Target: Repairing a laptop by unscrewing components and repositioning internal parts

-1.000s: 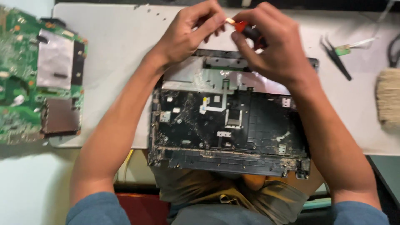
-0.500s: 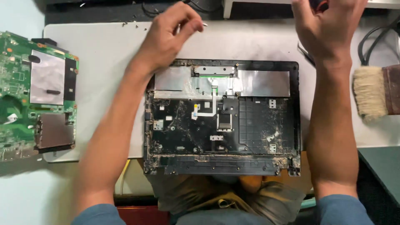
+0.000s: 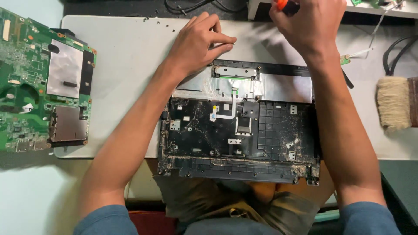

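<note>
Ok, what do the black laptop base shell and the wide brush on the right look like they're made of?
The black laptop base shell looks like matte moulded plastic, going by its ribbed grid and dusty clips, with a shiny foil-like sheet along its far edge. The wide brush has pale, soft bristles, natural or synthetic I can't tell, in a dark, possibly wooden, ferrule.

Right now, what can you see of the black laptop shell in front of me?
The laptop shell lies flat and opened on the grey mat, its near edge hanging over the table edge. It is dusty black plastic, with a silver foil strip and a metal bracket along the far side and a white ribbon cable at the centre. Both forearms cross above it.
</note>
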